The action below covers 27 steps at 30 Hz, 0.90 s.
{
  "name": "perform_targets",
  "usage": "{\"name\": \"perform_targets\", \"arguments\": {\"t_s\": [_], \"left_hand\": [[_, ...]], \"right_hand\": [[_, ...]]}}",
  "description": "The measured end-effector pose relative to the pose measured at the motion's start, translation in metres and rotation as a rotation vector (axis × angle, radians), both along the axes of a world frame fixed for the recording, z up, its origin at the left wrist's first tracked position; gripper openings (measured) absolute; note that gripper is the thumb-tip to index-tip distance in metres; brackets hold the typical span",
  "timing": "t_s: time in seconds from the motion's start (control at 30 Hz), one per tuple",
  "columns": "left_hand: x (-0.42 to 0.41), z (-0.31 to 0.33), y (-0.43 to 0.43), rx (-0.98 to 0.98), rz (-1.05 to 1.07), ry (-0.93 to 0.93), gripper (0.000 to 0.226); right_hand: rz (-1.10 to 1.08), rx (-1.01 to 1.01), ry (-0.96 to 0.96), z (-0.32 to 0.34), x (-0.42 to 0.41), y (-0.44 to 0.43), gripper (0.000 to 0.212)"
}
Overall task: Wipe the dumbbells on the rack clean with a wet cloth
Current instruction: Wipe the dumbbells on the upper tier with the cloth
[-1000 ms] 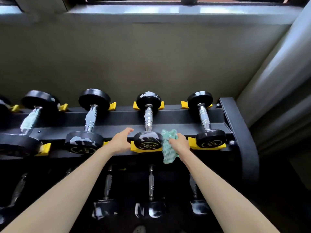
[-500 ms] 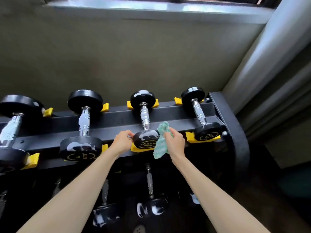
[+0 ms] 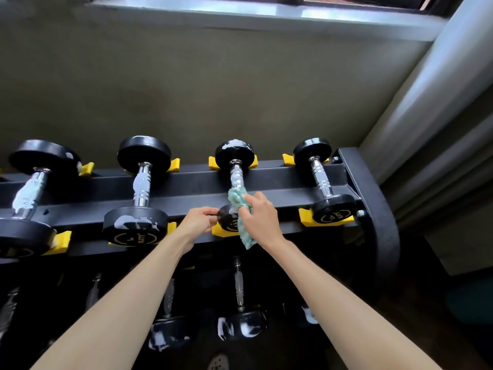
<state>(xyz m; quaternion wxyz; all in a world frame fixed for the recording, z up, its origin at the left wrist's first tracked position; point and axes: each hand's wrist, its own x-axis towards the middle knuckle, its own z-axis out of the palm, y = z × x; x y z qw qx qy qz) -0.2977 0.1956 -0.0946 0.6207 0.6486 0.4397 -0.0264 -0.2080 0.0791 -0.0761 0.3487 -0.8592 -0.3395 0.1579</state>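
A black rack (image 3: 370, 198) holds several black dumbbells with chrome handles in yellow cradles. My right hand (image 3: 260, 216) grips a green cloth (image 3: 240, 206) and presses it over the near head and lower handle of the third dumbbell (image 3: 236, 166), which shows white smears on its far head. My left hand (image 3: 198, 221) pinches the left side of that same near head. The dumbbell to the left (image 3: 141, 182) has white smears on its near head. The rightmost dumbbell (image 3: 324, 182) looks free of smears.
A lower shelf carries more dumbbells (image 3: 240, 324) with white smears, in shadow. A beige wall (image 3: 213, 89) stands close behind the rack, with a window sill (image 3: 266, 14) above. Grey curtain folds (image 3: 440, 116) hang at the right.
My right hand has moved the cloth from the right side of the near head up onto its top and the lower handle. The view has shifted left and closer.
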Motion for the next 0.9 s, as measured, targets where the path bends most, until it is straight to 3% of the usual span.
{"name": "perform_targets", "arguments": {"t_s": [0.17,0.3,0.4,0.47,0.53,0.6,0.67,0.77,0.9], "left_hand": [[-0.010,-0.004,0.007,-0.129,0.131,-0.018,0.048],[-0.014,0.003,0.018,-0.077,0.231,-0.021,0.061],[-0.014,0.007,0.019,-0.046,0.225,-0.035,0.066],[-0.016,0.009,0.019,-0.041,0.235,-0.055,0.065],[-0.019,0.014,0.019,-0.047,0.262,-0.086,0.061],[-0.023,0.018,0.021,-0.079,0.288,-0.129,0.055],[-0.024,0.025,0.019,-0.117,0.298,-0.161,0.049],[-0.022,0.034,0.013,-0.160,0.317,-0.204,0.041],[-0.019,0.049,-0.002,-0.218,0.226,-0.226,0.037]], "right_hand": [[0.246,-0.183,-0.104,0.011,-0.004,0.015,0.023],[0.337,-0.278,-0.087,0.020,-0.002,0.017,0.025],[0.526,-0.489,-0.177,0.011,-0.015,0.018,0.019],[0.597,-0.547,-0.100,-0.005,-0.024,0.014,0.022],[0.509,-0.462,0.115,-0.014,-0.025,0.007,0.031],[0.284,-0.282,0.437,-0.009,-0.021,0.000,0.033],[0.079,-0.039,0.813,0.000,-0.014,-0.008,0.029],[-0.010,0.377,1.331,0.010,-0.001,-0.017,0.029],[-0.080,0.740,1.538,0.016,0.007,-0.023,0.035]]}}
